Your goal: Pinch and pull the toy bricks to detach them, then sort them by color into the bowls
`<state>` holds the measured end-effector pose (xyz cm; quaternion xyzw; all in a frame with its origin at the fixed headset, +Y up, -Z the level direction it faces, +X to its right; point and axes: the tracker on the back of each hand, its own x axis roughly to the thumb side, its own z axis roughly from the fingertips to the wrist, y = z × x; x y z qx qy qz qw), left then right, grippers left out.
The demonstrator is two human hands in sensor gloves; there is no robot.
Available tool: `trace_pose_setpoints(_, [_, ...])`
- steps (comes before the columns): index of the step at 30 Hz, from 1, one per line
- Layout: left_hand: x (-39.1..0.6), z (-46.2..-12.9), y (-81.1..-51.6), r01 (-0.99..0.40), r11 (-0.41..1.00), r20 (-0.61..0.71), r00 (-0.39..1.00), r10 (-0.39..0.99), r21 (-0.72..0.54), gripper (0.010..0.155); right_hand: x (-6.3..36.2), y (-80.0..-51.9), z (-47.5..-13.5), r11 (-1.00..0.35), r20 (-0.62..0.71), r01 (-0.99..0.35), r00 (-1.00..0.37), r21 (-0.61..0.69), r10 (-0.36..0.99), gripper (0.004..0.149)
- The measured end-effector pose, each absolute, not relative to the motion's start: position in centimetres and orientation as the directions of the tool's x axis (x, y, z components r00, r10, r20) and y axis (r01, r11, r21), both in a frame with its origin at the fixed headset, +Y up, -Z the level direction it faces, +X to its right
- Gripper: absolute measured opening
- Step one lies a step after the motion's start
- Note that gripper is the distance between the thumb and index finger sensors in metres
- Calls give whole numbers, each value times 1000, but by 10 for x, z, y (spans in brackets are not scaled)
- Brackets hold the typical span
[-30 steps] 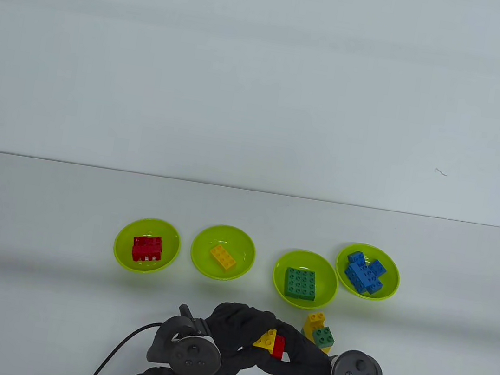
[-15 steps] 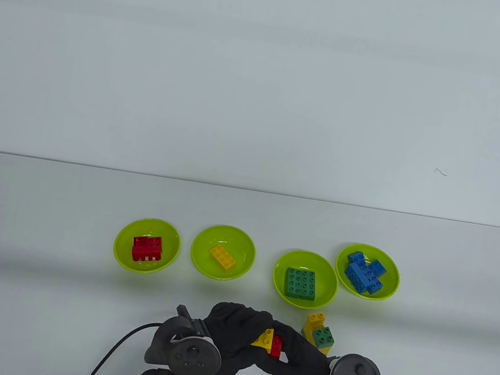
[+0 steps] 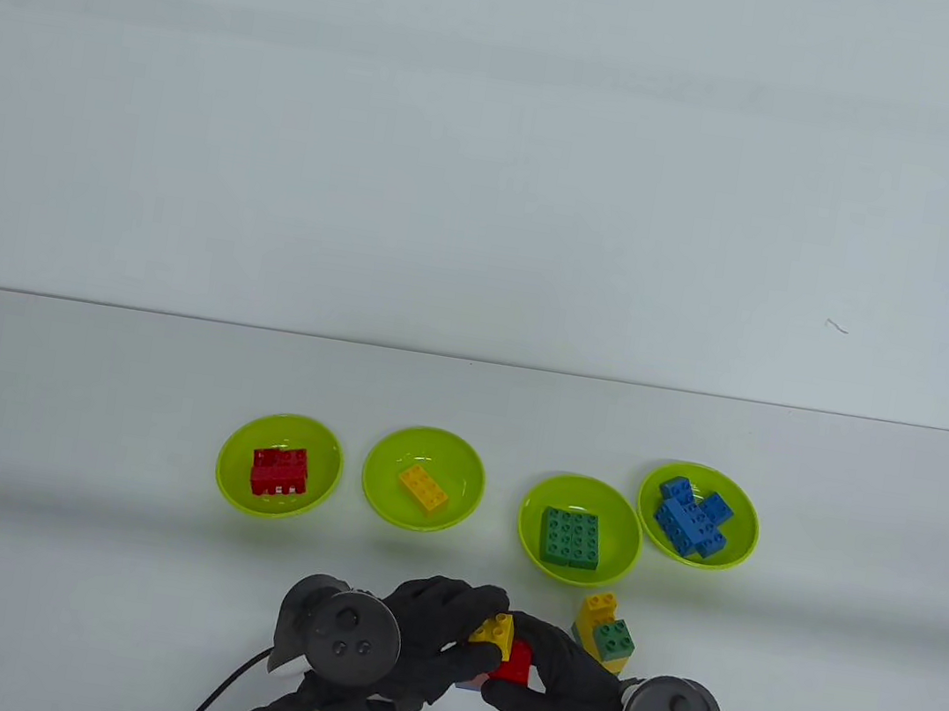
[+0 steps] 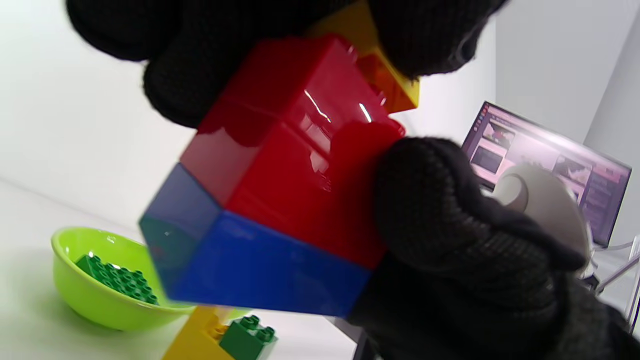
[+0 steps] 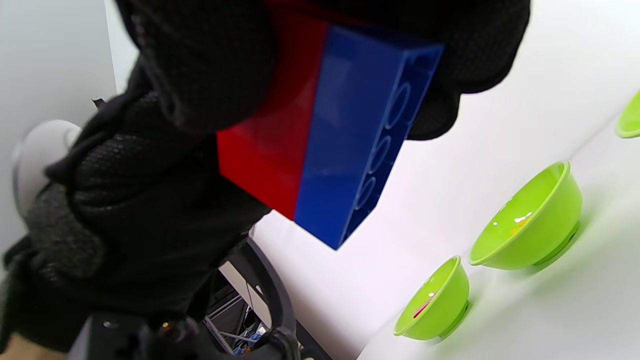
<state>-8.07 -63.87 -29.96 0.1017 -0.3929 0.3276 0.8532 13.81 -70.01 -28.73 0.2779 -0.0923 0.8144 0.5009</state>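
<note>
Near the table's front edge both hands hold a small stack together: a yellow brick [image 3: 494, 630] on a red brick [image 3: 513, 662] with a blue brick [image 4: 260, 270] beneath. My left hand [image 3: 443, 627] pinches the yellow brick [image 4: 380, 75] at the stack's top. My right hand [image 3: 556, 675] grips the red brick [image 5: 265, 150] and blue brick [image 5: 360, 135]. A second stack [image 3: 607, 632] of yellow and green bricks stands on the table just right of the hands. Whether the yellow brick is still seated on the red one is hidden by fingers.
Four lime bowls stand in a row behind the hands: a red bowl [image 3: 230, 470], a yellow bowl [image 3: 388, 458], a green bowl [image 3: 623, 520] and a blue bowl [image 3: 743, 525], each with bricks of that colour. A black cable [image 3: 221, 683] trails to the front left.
Both hands have rolled inward and the held stack has turned, so more of the red brick shows. The left tracker has shifted up and left. The bowls and the second stack have not moved.
</note>
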Motion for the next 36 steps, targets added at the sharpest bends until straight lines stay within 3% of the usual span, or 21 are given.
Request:
trace_pose_setpoints(7, [-90, -303, -630, -616, 786, 744, 551, 378, 56, 64, 147, -698, -288, -426, 498, -900, -328, 95, 803, 63])
trace_pose_setpoints(12, [-112, -346, -642, -561, 816, 618, 693, 371, 139, 64, 157, -693, -292, -427, 477, -903, -358, 42, 803, 63])
trace_pose_setpoints(21, [-135, -437, -689, -381, 923, 313, 884, 349, 47, 65, 166, -690, -296, -427, 462, -904, -367, 28, 807, 63])
trace_pose_setpoints(28, [-134, -464, -715, -403, 915, 221, 891, 397, -22, 65, 164, -694, -296, -426, 444, -903, -360, 55, 820, 63])
trace_pose_setpoints(32, [-133, -473, -717, -307, 951, 210, 929, 304, -20, 65, 164, -694, -297, -429, 439, -902, -364, 56, 821, 63])
trace_pose_setpoints(36, [-136, -473, -714, -329, 944, 215, 920, 328, -31, 68, 163, -695, -297, -428, 436, -902, -363, 57, 823, 63])
